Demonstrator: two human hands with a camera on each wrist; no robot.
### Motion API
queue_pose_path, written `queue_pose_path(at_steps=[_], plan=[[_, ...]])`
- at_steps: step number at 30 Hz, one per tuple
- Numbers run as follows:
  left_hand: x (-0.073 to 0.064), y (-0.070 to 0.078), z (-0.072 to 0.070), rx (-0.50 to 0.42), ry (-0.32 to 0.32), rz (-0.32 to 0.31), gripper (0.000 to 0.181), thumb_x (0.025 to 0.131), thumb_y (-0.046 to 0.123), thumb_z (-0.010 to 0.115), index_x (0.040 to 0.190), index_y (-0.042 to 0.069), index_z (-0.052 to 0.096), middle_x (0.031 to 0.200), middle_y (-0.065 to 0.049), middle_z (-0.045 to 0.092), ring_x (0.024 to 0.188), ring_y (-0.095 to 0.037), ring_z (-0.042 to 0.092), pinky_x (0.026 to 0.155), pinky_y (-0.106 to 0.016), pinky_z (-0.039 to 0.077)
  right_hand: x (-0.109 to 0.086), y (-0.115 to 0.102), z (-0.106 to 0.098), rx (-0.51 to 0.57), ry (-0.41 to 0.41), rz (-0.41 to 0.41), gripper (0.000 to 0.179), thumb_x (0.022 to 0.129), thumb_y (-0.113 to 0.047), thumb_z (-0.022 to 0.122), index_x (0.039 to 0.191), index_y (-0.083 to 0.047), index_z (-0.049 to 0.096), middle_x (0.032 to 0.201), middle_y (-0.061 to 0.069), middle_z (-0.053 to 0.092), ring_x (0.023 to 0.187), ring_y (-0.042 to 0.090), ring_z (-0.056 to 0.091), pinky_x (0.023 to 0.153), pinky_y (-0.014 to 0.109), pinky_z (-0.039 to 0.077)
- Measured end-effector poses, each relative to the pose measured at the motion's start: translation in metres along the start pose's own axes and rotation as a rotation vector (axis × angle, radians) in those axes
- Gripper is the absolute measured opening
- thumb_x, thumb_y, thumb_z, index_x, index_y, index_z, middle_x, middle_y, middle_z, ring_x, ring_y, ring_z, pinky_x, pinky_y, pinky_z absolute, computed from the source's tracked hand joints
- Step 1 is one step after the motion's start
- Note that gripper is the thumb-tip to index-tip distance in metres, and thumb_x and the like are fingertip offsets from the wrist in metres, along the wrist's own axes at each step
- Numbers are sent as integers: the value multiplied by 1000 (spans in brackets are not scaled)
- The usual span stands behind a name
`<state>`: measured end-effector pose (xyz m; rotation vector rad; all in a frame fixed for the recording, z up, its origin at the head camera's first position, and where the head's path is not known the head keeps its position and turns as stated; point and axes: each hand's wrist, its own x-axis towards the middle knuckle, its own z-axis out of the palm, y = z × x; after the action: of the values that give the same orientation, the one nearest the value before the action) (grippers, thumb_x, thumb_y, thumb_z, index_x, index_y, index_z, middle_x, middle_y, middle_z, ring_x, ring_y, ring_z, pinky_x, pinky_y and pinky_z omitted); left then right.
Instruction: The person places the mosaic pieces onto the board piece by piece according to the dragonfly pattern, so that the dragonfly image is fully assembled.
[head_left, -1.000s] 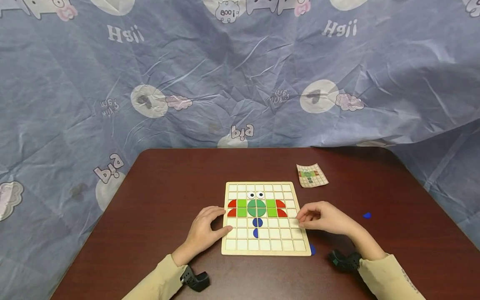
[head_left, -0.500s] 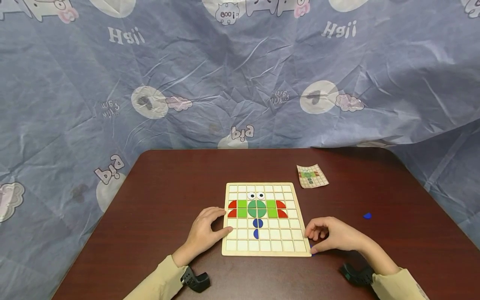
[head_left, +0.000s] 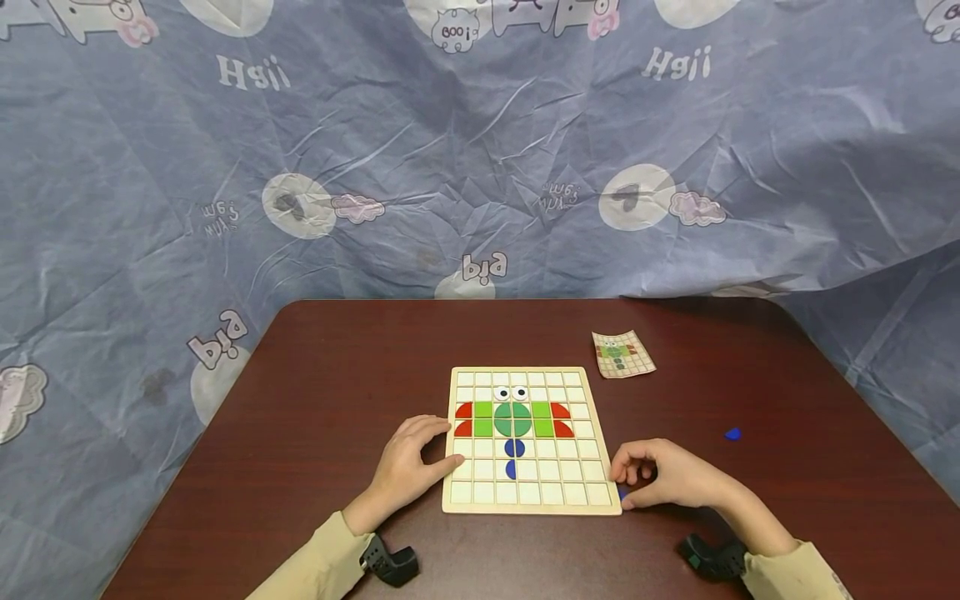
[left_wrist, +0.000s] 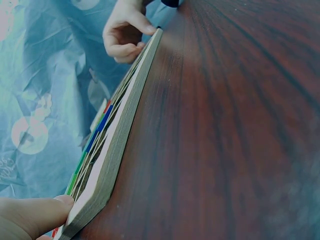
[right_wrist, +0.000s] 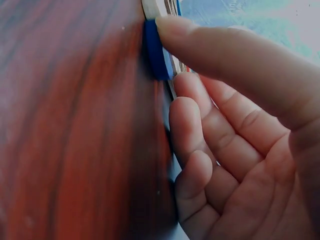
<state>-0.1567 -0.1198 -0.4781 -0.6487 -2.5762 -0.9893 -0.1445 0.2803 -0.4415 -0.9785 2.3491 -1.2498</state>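
A pale wooden grid board (head_left: 480, 492) lies on the table, bearing a creature figure of coloured flat pieces. Green quarter circles (head_left: 512, 419) form its body, with red pieces (head_left: 562, 428) at the sides and blue half circles (head_left: 514, 448) below. My left hand (head_left: 408, 458) rests at the board's left edge, thumb on the rim and fingers extended along the side. By the lower right corner, my right hand (head_left: 663, 479) pinches a blue piece (right_wrist: 158, 50) between thumb and index finger. Its other fingers are curled in, and the piece is mostly hidden in the head view.
A small printed card (head_left: 624, 355) with the same figure lies beyond the board's upper right. Another blue piece (head_left: 733, 434) sits on the dark red-brown table (head_left: 360, 350) to the right. A patterned blue cloth (head_left: 450, 167) hangs behind the table's far edge.
My right hand has moved from the board's right edge down to the lower right corner, where it now takes hold of the blue piece. The left hand has stayed in place.
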Motion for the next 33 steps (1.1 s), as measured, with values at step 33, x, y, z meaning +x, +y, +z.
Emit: queue_pose_path(at_steps=[33], plan=[[0, -1, 0, -8, -11, -5, 47, 76, 35, 76, 112, 6, 67, 115, -4, 64, 116, -26, 51, 98, -45, 41, 4, -7, -7, 23, -11, 15, 14, 76, -8, 77, 84, -9, 64, 74, -3, 61, 65, 5, 56, 53, 24, 51]])
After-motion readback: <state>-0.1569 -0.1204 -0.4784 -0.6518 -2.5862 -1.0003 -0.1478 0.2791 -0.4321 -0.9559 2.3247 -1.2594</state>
